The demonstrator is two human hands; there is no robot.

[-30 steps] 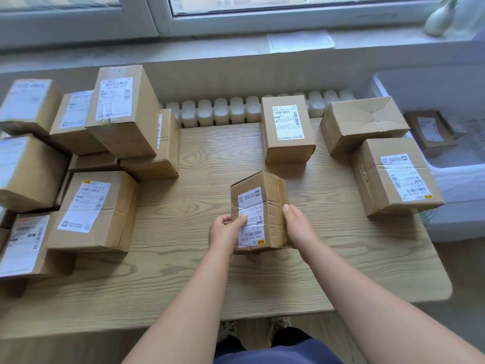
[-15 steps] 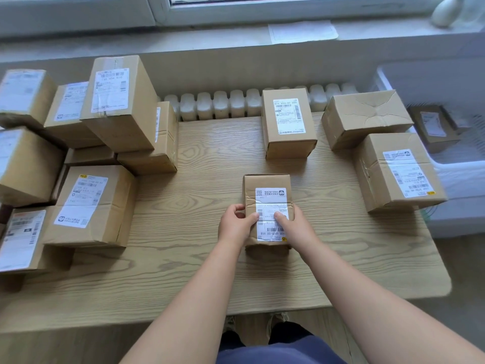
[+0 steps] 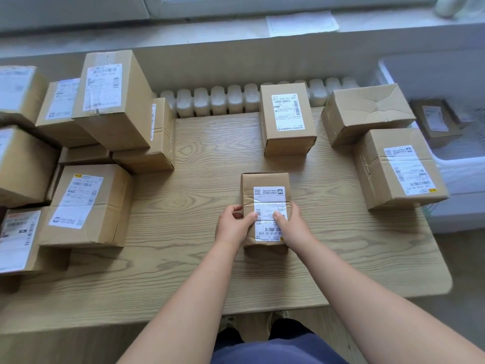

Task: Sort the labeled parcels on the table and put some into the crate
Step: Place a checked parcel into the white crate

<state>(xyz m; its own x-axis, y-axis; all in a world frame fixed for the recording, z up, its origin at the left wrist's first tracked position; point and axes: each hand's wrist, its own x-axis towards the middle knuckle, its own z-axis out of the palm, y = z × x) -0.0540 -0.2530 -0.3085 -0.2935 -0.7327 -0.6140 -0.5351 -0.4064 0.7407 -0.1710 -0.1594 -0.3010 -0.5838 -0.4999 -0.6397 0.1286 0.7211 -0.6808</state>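
- We have a wide lane of bare table [image 3: 199,179] between the left stack [image 3: 110,101] and the middle parcel [image 3: 263,187], running back to the radiator [image 3: 217,101].
- An upright parcel [image 3: 287,114] stands behind the middle parcel, a strip of table between them.
- A creased parcel [image 3: 367,111] and a labelled parcel [image 3: 399,166], close together, wall off the right edge before the crate [image 3: 462,177].
- A narrow gap separates the upright and creased parcels.
- The near edge lies open.
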